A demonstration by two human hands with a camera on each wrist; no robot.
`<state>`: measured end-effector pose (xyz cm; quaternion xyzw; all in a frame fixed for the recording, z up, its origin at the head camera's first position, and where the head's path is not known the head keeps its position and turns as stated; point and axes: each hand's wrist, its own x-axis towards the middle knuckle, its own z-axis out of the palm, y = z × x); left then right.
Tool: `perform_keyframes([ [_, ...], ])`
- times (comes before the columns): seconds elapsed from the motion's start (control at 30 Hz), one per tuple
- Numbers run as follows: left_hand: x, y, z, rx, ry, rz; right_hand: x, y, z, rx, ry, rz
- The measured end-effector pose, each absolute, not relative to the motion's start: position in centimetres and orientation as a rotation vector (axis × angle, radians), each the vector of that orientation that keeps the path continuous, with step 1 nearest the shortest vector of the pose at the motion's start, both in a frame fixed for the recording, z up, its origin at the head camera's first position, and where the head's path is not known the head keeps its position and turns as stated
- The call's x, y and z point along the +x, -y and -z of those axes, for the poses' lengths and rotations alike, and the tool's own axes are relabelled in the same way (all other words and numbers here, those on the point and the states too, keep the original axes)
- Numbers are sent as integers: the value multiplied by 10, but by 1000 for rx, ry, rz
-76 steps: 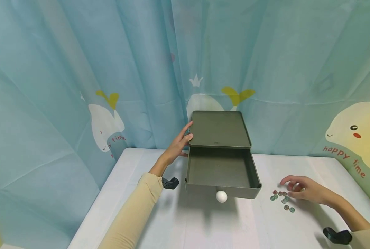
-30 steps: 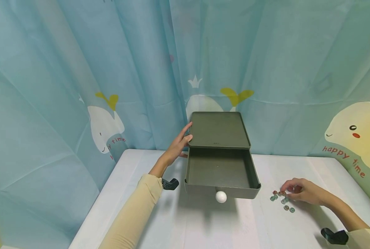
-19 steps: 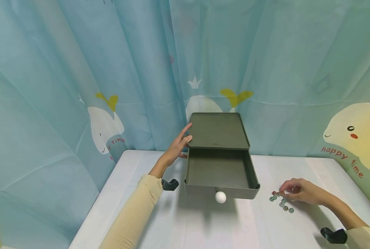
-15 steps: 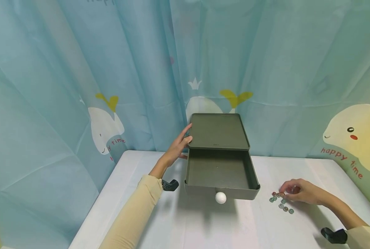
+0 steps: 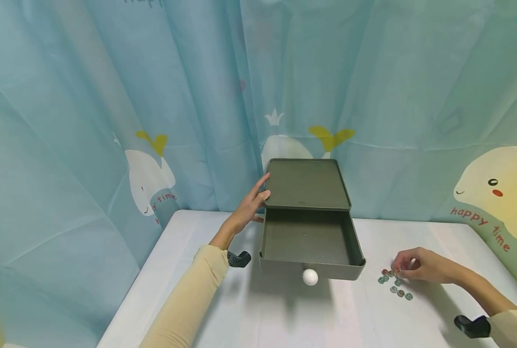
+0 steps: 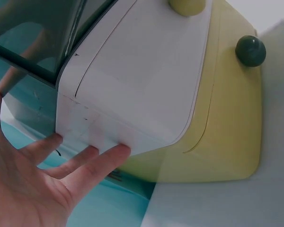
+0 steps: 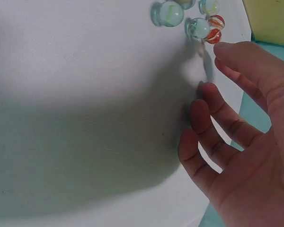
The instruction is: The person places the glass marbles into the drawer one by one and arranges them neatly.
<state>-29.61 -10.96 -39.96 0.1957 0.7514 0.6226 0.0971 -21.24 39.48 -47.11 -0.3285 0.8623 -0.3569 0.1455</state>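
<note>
Left hand (image 5: 246,211): fingers straight against olive-green plastic drawer box (image 5: 308,183) | right hand (image 5: 425,266): red-striped glass marble (image 7: 213,36) at thumb, can't tell if pinched | likely pickup; next needs firm pinch

Looked forward and down from the head, well back, over drawer box (image 5: 308,183), table (image 5: 302,321) and marbles (image 5: 400,293). Faced the drawer box close up from the left wrist. Peered near from the right wrist toward the marbles. Shared each with the head view.
</note>
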Motion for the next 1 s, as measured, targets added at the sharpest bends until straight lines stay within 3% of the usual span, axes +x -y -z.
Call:
perform_keyframes([
  [0.67,-297,109,402,584,-2213,-1857,-218,-392,427,-1137,-2664,1022],
  [1.0,-297,110,401,584,-2213,-1853,-214,-390,388,-875,-2825,1013],
])
